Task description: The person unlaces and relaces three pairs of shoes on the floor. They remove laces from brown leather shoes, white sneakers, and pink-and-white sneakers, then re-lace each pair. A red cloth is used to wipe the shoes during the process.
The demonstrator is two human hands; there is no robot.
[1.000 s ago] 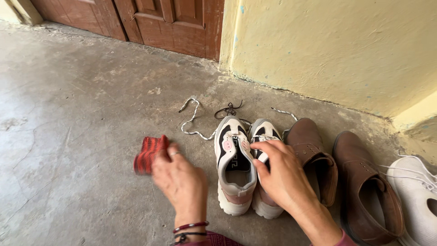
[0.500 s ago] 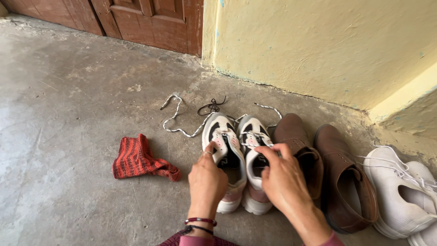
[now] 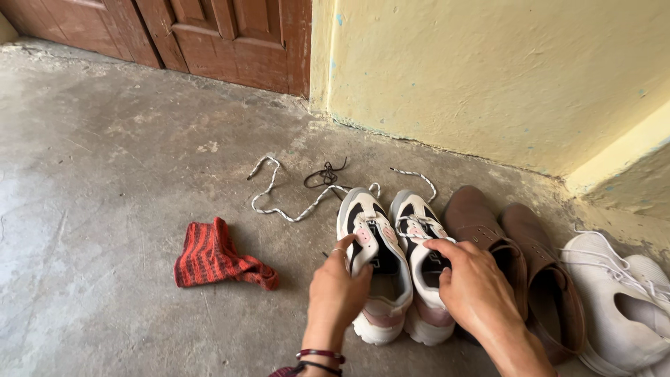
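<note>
Open concrete floor [image 3: 105,174] was left to the left, broken only by a crumpled red striped cloth [image 3: 213,257]; the right was blocked by brown leather boots [image 3: 502,251] and white sneakers [image 3: 614,300].

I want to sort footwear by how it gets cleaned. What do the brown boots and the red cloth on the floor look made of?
The brown boots look like matte leather or an imitation: smooth, dull brown uppers with stitching. The red cloth looks like knitted wool or yarn: ribbed striped texture, limp and crumpled on the concrete floor.
</note>
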